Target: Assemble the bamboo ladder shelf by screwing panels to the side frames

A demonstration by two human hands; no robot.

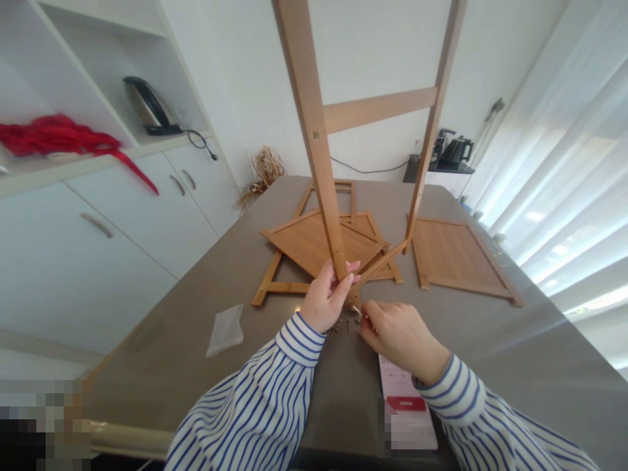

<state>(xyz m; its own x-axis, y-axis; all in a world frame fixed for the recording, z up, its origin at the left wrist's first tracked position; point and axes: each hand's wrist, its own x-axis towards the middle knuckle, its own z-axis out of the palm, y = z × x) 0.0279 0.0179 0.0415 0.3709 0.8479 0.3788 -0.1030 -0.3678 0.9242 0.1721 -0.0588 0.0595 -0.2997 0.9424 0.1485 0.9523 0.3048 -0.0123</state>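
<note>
My left hand (pixel 324 297) is closed around the lower end of a tall wooden frame (pixel 314 134), which stands tilted with its top beyond the view. My right hand (pixel 400 337) is closed in a pinch on a thin shiny metal rod (pixel 357 311), perhaps a hex key. The rod's tip is at the bottom corner of the frame, where a screw hole shows. Whether it sits in a screw head is too small to tell. Several screws (pixel 336 327) lie on the table just below the hands.
Behind the frame, slatless wooden panels (pixel 304 245) lie stacked over another frame (pixel 267 288). A separate wooden panel (pixel 464 258) lies at the right. A clear plastic bag (pixel 226 330) is on the grey table (pixel 171 353) at left. A phone (pixel 412 425) lies beneath my right wrist.
</note>
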